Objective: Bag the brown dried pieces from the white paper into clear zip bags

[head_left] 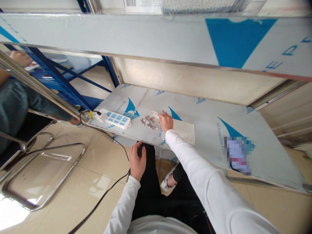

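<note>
Over the film-covered shelf (207, 113), my right hand (166, 121) is closed with fingertips pinching the edge of a clear plastic bag (154, 113). Small silvery metal pieces (149, 122) lie bunched at that bag, left of the fingers; whether all of them are inside it I cannot tell. A flat whitish sheet or pouch (187, 130) rests partly beneath my right wrist. My left hand (137, 161) hovers by my thigh, below the shelf's front edge, with nothing in it and its thumb apart from the loosely curved fingers.
On the shelf's left part lies a white power strip (118, 119) with a plug and a black cable (107, 191) trailing to the floor. A blurred-out, phone-like object (236, 154) lies at right. An upper shelf (146, 39) overhangs. Someone sits at far left on a metal-framed chair (65, 148).
</note>
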